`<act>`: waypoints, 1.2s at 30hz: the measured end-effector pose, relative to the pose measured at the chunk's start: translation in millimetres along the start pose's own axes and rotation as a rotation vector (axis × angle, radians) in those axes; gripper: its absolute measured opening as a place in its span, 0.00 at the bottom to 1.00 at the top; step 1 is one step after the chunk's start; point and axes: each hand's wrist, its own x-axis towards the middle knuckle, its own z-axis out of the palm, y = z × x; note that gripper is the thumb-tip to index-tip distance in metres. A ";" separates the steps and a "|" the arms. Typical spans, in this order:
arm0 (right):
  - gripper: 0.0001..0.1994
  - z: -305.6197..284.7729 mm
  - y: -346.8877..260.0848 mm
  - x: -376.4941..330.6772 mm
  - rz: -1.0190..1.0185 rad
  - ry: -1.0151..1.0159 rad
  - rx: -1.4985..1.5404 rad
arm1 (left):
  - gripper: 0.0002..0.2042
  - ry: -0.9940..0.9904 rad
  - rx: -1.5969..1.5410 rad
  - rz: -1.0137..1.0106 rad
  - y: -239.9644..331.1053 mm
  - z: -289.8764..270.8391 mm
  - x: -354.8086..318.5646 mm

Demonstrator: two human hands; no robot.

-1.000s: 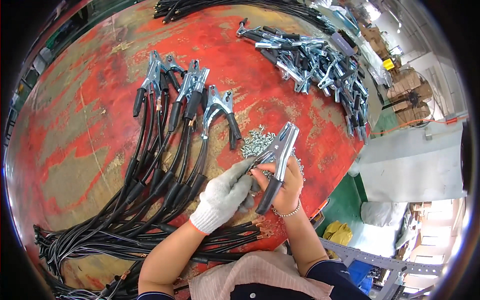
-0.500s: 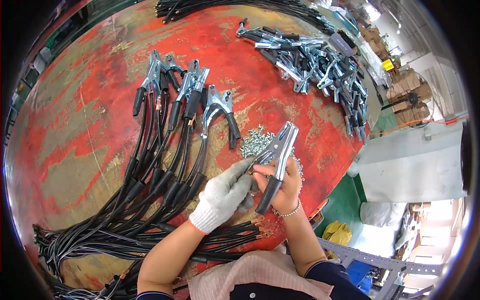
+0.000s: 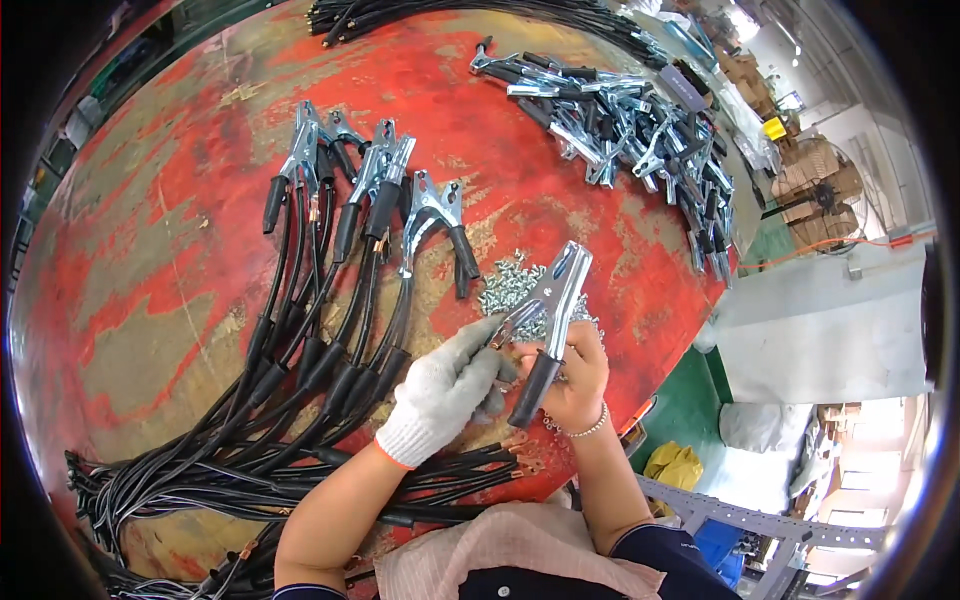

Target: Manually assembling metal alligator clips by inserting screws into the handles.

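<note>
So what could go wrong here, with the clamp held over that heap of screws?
1. The metal spring clamp with black handles is held by the bare right hand; its sprung handles could pinch unprotected fingers.
2. The grey-gloved left hand works at the clamp's lower part; a slip might scatter the pile of small silver screws lying just beyond.
3. Black cables with copper lugs lie under both wrists and might snag.

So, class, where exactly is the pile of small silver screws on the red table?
In the head view, the screws lie right of centre on the red table, just beyond the hands and under the raised metal clamp.
</note>
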 end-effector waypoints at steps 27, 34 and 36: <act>0.15 -0.3 268.2 148.3 0.112 -0.107 -0.441 | 0.18 0.730 1.880 0.190 28.8 -26.8 -14.3; 0.15 -41.7 217.4 69.9 0.753 0.228 1.250 | 0.10 -0.148 1.595 0.563 2.0 34.0 -46.6; 0.16 -57.6 178.7 47.6 0.792 0.149 1.653 | 0.10 -0.139 1.710 0.606 -17.2 31.3 -37.6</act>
